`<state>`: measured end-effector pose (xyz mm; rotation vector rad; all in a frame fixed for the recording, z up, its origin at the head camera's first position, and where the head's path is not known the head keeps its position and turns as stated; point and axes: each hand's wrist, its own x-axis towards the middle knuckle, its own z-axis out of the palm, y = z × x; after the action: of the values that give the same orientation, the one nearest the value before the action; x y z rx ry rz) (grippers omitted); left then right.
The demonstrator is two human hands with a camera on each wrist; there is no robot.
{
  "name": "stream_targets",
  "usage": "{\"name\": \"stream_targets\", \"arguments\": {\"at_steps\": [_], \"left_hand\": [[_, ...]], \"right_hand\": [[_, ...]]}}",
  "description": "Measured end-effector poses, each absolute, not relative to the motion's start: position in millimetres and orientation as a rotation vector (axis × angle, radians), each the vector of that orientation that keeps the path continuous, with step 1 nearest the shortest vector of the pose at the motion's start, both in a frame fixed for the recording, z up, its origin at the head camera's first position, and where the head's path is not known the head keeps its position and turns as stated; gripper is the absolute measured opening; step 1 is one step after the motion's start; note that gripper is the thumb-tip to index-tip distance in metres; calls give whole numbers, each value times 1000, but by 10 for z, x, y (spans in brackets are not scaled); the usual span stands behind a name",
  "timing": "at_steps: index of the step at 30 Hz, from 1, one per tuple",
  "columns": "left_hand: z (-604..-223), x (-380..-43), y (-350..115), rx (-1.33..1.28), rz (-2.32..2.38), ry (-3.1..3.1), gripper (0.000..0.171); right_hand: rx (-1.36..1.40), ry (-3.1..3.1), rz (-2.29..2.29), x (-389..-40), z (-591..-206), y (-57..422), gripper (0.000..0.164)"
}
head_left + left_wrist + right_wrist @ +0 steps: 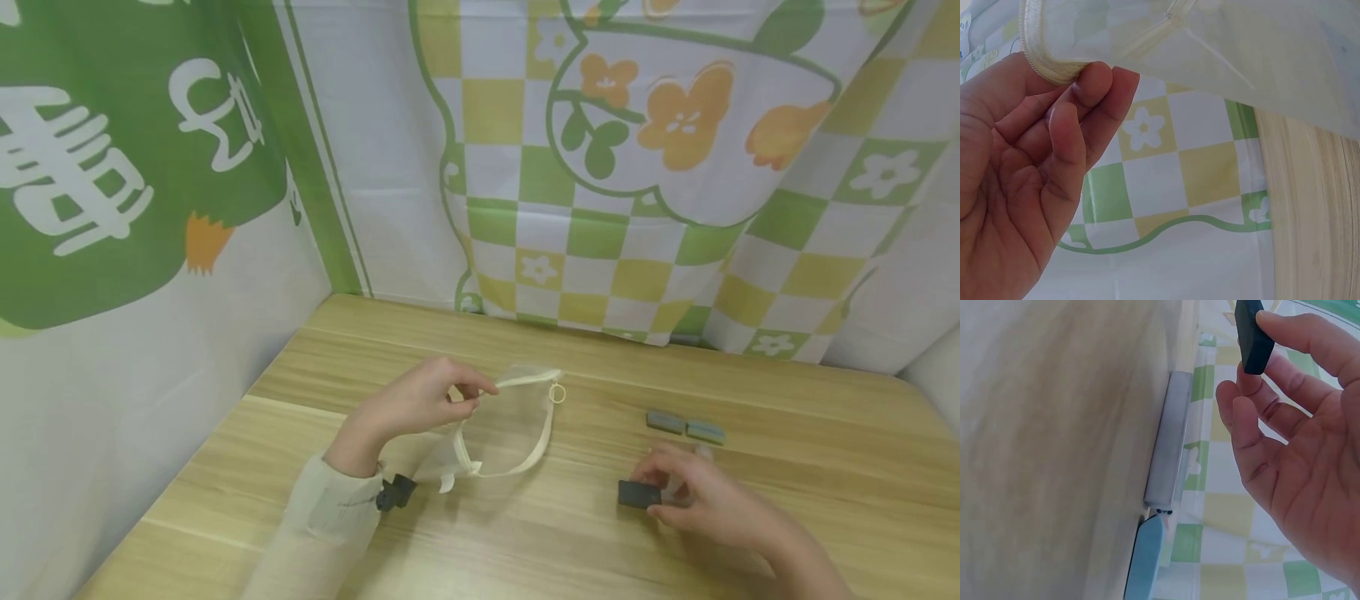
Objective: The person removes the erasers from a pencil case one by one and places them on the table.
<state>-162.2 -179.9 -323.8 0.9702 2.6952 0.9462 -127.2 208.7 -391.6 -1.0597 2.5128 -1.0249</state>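
Note:
My left hand (427,398) pinches the zipper edge of a translucent, cream-trimmed zip pouch (546,435) between thumb and fingers. The pouch's mouth gapes toward the right, and a ring-shaped pull (557,393) hangs at its far corner. In the left wrist view, the zipper teeth (1030,37) curve down into the fingertips. To the right, my right hand (708,496) holds a small dark rectangular block (637,494) by one end, pinched by thumb and fingers. The block stays above the table in the right wrist view, its markings too small to read.
Behind the right hand, a grey bar (664,422) and a blue-green bar (705,432) lie end to end on the wooden table (540,533). A checked, flowered curtain (585,250) hangs along the far edge, and a green-and-white cloth (150,292) covers the left side.

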Motion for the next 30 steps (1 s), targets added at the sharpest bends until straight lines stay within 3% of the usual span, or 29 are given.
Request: {"name": "stream_targets", "arguments": {"at_steps": [21,30], "left_hand": [[-3236,-1625,-1816,971,943,2705,29],[-3237,-1611,-1831,958,965,2691,30]], "right_hand": [[-1111,2506,-890,-1276,-3993,2191,25],[-976,2542,-734,-1210,-3945,2202,27]]}}
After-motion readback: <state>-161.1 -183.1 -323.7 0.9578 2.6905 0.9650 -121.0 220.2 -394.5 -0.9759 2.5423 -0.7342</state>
